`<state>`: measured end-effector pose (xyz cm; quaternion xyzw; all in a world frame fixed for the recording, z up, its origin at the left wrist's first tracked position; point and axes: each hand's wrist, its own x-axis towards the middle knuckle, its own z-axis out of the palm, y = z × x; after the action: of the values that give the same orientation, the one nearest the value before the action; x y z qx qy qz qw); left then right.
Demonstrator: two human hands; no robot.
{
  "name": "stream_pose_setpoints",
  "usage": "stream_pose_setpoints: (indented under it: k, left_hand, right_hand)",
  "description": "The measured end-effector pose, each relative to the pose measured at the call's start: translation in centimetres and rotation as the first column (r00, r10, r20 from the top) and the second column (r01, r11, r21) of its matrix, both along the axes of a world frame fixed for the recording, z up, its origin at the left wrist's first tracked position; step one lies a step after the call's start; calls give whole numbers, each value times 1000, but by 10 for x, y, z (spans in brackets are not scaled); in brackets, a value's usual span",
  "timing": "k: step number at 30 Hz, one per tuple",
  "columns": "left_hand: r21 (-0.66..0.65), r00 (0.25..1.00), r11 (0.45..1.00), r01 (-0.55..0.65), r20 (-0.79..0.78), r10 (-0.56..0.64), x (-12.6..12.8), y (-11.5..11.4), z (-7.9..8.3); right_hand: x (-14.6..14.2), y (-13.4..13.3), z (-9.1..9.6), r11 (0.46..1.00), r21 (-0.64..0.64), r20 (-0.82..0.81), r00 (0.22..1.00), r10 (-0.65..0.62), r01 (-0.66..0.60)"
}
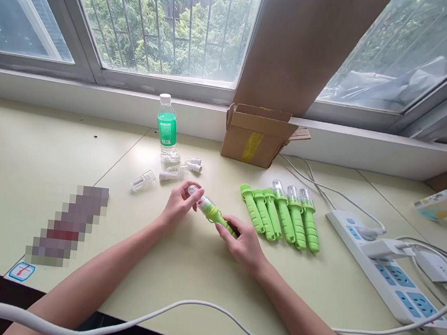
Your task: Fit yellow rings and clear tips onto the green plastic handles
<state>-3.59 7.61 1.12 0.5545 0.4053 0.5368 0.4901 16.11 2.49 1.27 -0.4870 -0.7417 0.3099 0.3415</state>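
Near the middle of the table I hold a green-handled light [213,213] with a clear ribbed cap, tilted down to the right. My left hand [180,203] pinches the clear cap end between thumb and fingers. The fingers of my right hand [244,242] wrap round the green handle. To the right lies a row of several similar green handles; a capless one [252,209] is at its left end and a clear-capped one [310,222] at its right end. Loose clear caps [144,180] and white cylindrical inserts [195,165] lie beyond my left hand.
A water bottle [167,125] and an open cardboard box [256,139] stand at the back. A white power strip [388,275] with plugs lies on the right. Its white cable [193,302] crosses the front, over my forearms' area. A blurred-out patch [67,226] is at left.
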Motion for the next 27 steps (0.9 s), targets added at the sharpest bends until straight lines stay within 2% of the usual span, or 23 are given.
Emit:
stream_pose_setpoints:
  k: [6,12,15,18,21,23,27]
  left_hand:
    - [-5,999,1000,13,43,-13,1,0,1]
    - [-17,999,1000,18,44,-17,0,2,-2]
    - [-36,999,999,15,41,-13,0,2,-2]
    - [-53,998,998,35,47,-33,-1,2,-1]
    - [-58,997,997,58,52,-55,-1,3,-1]
    - [-55,996,996,66,57,-63,-1,3,-2]
    - [-52,994,995,88,70,-85,-1,4,-3]
  right_hand:
    - [4,2,-9,969,230,38,995,-98,86]
    - [5,5,-12,946,300,61,987,-147,122]
    - [5,6,-9,967,213,-8,990,-141,139]
    - [4,6,-3,992,61,-74,991,-107,112]
    - [5,6,3,990,-122,-165,983,-86,66]
    - [6,6,6,961,-275,-246,967,-68,-2]
    - [12,8,10,850,-505,-363,930,-52,-150]
